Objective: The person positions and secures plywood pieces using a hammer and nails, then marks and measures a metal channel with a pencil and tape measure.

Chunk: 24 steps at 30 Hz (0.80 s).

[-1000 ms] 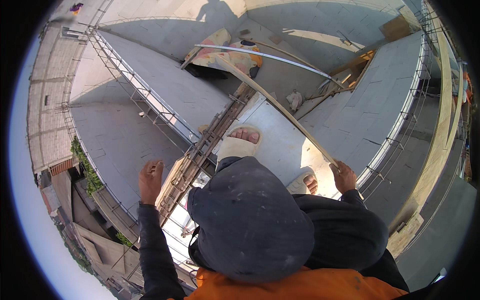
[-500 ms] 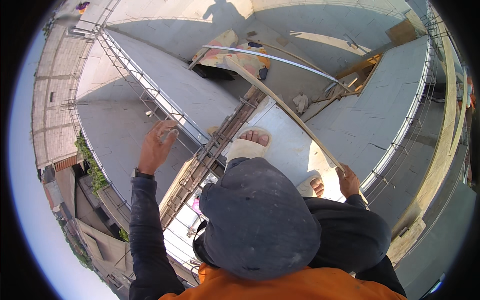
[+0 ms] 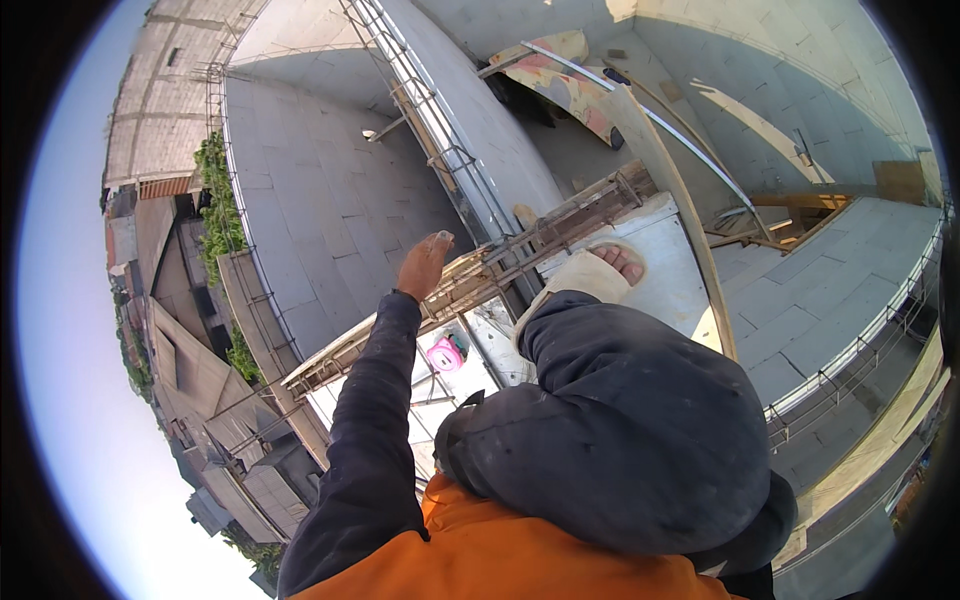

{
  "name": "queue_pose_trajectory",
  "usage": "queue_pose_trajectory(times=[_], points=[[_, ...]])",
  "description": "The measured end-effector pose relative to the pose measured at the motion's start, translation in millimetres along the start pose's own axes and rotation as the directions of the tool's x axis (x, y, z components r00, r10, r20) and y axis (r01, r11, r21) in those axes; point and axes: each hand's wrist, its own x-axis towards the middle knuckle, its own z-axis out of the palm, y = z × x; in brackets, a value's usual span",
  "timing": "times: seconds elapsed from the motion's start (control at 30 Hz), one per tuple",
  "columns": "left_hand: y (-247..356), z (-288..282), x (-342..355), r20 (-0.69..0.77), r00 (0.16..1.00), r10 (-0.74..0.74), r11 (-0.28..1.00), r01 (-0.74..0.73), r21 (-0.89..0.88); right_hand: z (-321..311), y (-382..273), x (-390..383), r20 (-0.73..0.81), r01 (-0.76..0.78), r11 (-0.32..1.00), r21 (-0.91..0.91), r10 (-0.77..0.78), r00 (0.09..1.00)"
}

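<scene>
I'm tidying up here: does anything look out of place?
Perhaps the small pink object near the left hand: its bright colour stands out against the pale panels. What it is, I can't tell.

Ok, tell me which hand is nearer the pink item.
Left, as far as shows: the left hand is just above the pink item in the picture; the right hand is out of view.

From where I stand, the plank point(image 3: 684, 215) right of centre looks like bare, matt wood; the timbers point(image 3: 590, 212) near the middle look like rougher wood. The sheet point(image 3: 655, 280) beside them is smooth. The pink case point(image 3: 445, 353), just left of centre, resembles plastic. Below, the trousers point(image 3: 620, 430) are matt cloth, dusty-looking.
</scene>
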Motion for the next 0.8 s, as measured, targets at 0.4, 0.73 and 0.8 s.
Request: queue_pose_trajectory(times=[0.4,0.73,0.8], points=[[5,20,5,-0.004,0.974,-0.228,0.959,0.225,0.170,6,-13,1,0.069,-0.134,0.991,-0.006,0.134,0.989],[40,30,23,0.012,0.984,-0.178,0.968,0.173,0.183,2,40,5,0.048,-0.242,0.943,-0.227,0.259,0.965],[4,3,-16,-0.058,0.956,-0.289,0.938,0.295,0.184,15,-78,4,0.129,-0.295,0.914,-0.278,0.340,0.931]])
